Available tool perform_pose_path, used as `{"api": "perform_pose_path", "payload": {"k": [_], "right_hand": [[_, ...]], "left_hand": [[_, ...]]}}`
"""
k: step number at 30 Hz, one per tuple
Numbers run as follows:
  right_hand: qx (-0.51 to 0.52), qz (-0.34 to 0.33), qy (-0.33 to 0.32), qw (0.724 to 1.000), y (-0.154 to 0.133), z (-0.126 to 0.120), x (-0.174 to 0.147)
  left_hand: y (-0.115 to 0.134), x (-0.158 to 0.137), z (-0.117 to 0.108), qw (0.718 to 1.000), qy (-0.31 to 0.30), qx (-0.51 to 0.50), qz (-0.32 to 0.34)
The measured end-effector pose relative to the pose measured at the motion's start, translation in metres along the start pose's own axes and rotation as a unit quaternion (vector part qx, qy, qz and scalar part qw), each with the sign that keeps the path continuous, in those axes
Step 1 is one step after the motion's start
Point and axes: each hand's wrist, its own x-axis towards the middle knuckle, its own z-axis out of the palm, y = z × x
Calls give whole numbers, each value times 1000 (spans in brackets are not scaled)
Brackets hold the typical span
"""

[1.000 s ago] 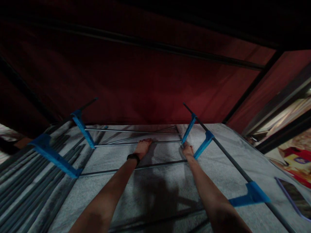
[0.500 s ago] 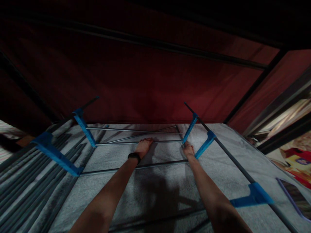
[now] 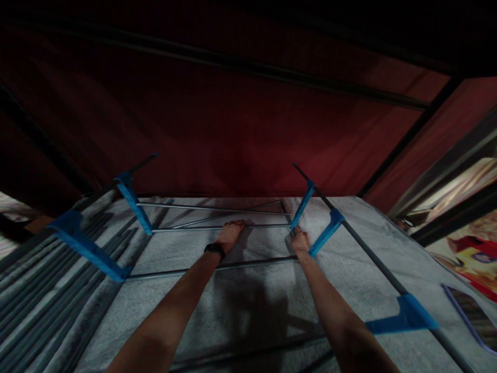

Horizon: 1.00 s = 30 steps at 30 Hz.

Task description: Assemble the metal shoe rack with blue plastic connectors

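My left hand (image 3: 229, 234), with a black band at its wrist, is closed around a thin grey metal tube (image 3: 267, 226) that spans the rack frame. At the right end of that tube, my right hand (image 3: 300, 241) is closed at the foot of a blue plastic bracket (image 3: 302, 207); its fingertips are partly hidden. Another blue bracket (image 3: 134, 203) carries the tube's left end. Nearer me, a second cross tube (image 3: 166, 273) passes below my forearms, between a blue bracket (image 3: 91, 248) and a blue bracket (image 3: 326, 233). Dark side poles (image 3: 375, 259) run through the brackets.
Several loose grey tubes (image 3: 54, 285) lie at left on the pale fleecy cloth (image 3: 349, 290). At right are a phone (image 3: 471, 318) and a red and yellow package (image 3: 479, 259). A dark red fabric wall (image 3: 233, 129) with dark bars stands behind the frame.
Both hands keep their places on the frame. The right hand and forearm have shifted very slightly left, along with the blue brackets beside it.
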Motion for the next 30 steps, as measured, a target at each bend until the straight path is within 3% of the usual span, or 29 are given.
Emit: {"api": "perform_pose_path", "payload": {"k": [4,9,13,17,20,24,27,30], "right_hand": [[-28,50,2,998,0,-6,-2],[-55,65,-15,996,-9,1,-11],[-132,96,-15,987,-5,14,-9],[-212,84,9,974,4,20,-7],[-207,23,26,978,8,21,-22],[-154,-161,39,974,8,29,-65],[-113,-258,-28,959,2,45,-101],[-146,-303,-107,935,-11,61,-126]], "left_hand": [[2,2,-2,1000,-8,20,-2],[16,-7,-8,1000,1,3,-17],[29,-33,-6,993,81,-61,-56],[26,-88,-5,962,173,-155,-145],[5,-146,-11,925,235,-178,-238],[-40,-221,-24,846,274,-119,-442],[-71,-254,-32,787,268,-79,-550],[-89,-264,-33,785,233,-73,-569]]}}
